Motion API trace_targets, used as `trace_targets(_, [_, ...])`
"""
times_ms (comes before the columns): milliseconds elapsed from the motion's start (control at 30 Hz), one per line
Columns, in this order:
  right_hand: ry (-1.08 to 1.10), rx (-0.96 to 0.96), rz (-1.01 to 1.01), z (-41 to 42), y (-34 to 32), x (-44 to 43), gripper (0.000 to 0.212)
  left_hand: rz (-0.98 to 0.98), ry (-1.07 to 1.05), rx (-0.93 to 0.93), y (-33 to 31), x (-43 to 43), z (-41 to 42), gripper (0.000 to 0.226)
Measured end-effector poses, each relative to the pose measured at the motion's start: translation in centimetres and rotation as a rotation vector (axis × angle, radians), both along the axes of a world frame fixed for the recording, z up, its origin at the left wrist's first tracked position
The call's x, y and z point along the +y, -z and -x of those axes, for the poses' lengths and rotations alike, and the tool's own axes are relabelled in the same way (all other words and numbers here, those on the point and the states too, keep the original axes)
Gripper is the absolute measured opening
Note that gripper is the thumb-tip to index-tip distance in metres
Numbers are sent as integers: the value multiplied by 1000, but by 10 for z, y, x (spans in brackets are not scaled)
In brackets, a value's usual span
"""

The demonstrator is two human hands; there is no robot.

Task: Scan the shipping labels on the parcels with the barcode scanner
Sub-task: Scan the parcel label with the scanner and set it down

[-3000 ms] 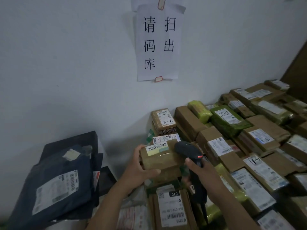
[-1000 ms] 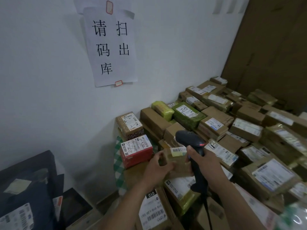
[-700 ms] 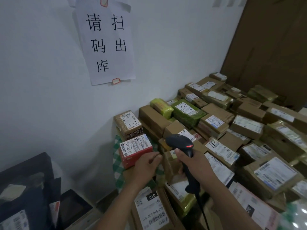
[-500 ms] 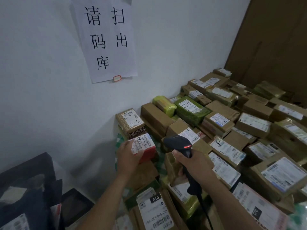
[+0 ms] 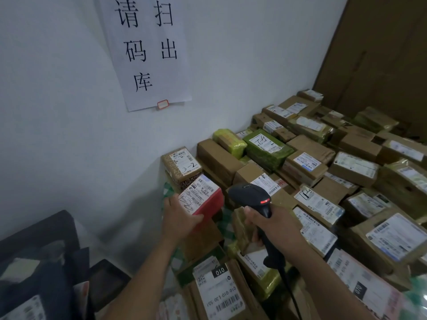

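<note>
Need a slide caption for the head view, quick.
Parcel pile: left hand holds a red box label-up beside the scanner gripped by the right hand.

The head-worn camera looks forward and down, close over parcels [image 5: 307, 165] against a wall [image 5: 57, 112].

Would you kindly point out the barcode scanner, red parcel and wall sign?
barcode scanner [image 5: 247, 195]: head view, top of its head.
red parcel [image 5: 200, 195]: head view, its white label.
wall sign [image 5: 150, 65]: head view, sheet's middle.

Shipping label [image 5: 199, 195] print illegibly small.
</note>
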State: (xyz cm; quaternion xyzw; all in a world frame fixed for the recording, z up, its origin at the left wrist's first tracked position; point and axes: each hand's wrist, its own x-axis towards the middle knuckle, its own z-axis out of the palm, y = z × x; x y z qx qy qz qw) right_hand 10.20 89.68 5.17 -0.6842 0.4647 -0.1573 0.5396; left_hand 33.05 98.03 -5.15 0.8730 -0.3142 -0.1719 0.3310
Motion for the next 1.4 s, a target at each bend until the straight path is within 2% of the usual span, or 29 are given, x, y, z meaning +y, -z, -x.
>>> trace_targets(133, [-29,-143,-73,-1,-12,14,21,263,-146,25,-34,19,39,96])
trace_targets(267, [-26,-286,-185,-8,-19,32,14,408,-141,94,-68,37,71,87])
trace_targets(467, [101,-517,-368,-7,-20,49,50,594,15,432,-86,60,78,56])
trace_targets(600, [92,-594,-434,-4,-20,63,95,646,26,669,-90,72,67,47])
trace_targets(633, [95,-594,-430,-5,-20,67,93,639,36,708,-91,74,63,52])
trace_targets(733, [91,-557,-375,-7,-26,71,51,568,39,771,-89,82,54,79])
trace_targets(900, [0,-345,-158,-9,-33,65,27,424,-20,591,-72,95,44,93])
trace_targets(1100, [-153,-307,-178,5,-42,63,45,453,-332,432,-37,113,21,104])
trace_targets(1400, [-283,-213,-186,5,-47,70,42,440,-374,371,-28,120,17,109])
